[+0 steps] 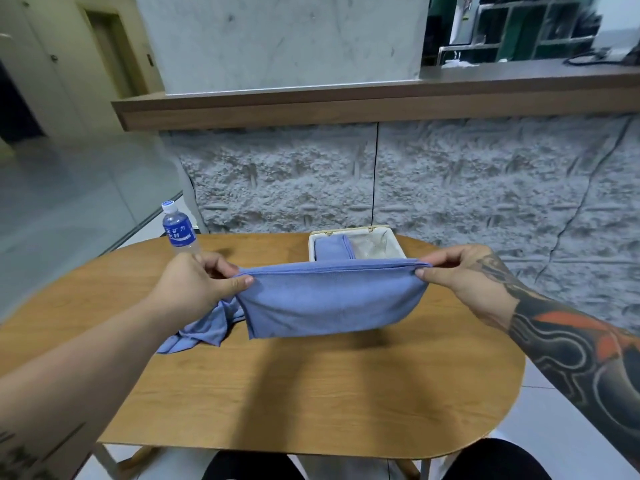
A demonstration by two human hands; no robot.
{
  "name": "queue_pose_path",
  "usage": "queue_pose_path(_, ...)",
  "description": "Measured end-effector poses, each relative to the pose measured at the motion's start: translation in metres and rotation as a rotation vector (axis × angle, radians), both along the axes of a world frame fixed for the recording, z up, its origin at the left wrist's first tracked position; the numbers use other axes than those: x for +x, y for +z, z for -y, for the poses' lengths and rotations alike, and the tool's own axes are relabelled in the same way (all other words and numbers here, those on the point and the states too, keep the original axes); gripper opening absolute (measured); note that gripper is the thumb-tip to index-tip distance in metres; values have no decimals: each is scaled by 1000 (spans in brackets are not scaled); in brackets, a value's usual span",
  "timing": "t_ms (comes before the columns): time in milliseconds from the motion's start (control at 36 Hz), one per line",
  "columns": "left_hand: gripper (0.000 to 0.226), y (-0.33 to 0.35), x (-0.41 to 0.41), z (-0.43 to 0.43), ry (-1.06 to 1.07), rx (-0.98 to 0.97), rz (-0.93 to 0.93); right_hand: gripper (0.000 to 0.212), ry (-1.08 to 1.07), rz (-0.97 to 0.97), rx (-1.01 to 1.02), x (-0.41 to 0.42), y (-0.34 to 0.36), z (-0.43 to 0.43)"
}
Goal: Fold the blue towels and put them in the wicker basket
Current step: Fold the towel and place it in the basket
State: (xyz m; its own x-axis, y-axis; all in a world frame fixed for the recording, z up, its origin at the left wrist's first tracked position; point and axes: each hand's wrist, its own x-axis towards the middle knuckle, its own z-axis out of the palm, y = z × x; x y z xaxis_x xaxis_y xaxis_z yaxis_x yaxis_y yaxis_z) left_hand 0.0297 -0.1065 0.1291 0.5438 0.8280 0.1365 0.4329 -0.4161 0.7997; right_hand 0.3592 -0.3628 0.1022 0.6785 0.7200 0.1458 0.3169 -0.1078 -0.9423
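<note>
Doubled towel (pixel 329 299) hangs pinched between both hands' fingers (pixel 434 262).

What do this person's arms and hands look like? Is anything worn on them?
Both hands are bare: the left hand and right hand show no gloves, rings or watch. No sleeves are in view. The right forearm carries a large tattoo of black and grey curving bands with orange-red patches. The left forearm shows dark tattoo lines near the picture's lower edge.
</note>
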Motion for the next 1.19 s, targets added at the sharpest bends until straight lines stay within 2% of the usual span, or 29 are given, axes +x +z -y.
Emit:
queue_pose_path(139, 23, -11, -3, 1, -123, -158, 191, 29, 17, -147, 145, -5, -6, 7)
queue_pose_path(250, 19, -17, -6, 6, -254, -372, 350, 23, 80, -355, 249, -12, -4, 14)
queue_pose_path(361, 28, -36, -5, 4, -210, -478, 398, 26, 90, -479, 276, -18, -11, 14)
queue_pose_path(472, 42, -70, 4, 0, -63, -419, 151, 27, -29, -510, 117, -23, -36, 1)
queue_pose_path(583, 34, -119, 13, 1, -24, -386, -168, 33, -167, -586, -81, -27, -82, -17)
queue_pose_path(667, 29, -136, 21, 14, 2, -338, -217, 38, -266, -626, -162, -32, -115, -29)
queue_pose_path(722, 19, -143, 26, 18, 4, -297, -210, 47, -296, -605, -176, -34, -123, -34)
queue_pose_path(750, 21, -144, 26, 19, -3, -306, -189, 52, -287, -583, -186, -34, -122, -34)
queue_pose_path(806, 50, -146, 22, 20, -29, -332, -179, 58, -226, -529, -240, -33, -119, -32)
queue_pose_path(861, 80, -147, 16, 21, -67, -300, -214, 53, -146, -462, -327, -35, -113, -25)
queue_pose_path(917, 87, -149, 13, 26, -108, -296, -225, 51, -77, -400, -410, -37, -109, -17)
queue_pose_path(1000, 76, -156, 11, 29, -138, -286, -246, 60, 5, -408, -402, -41, -103, -8)
queue_pose_path(1111, 44, -156, 12, 36, -83, -299, -231, 64, 151, -418, -273, -44, -99, 2)
queue_pose_path(1194, 33, -156, 14, 37, -44, -330, -157, 38, 154, -378, -202, -46, -98, 3)
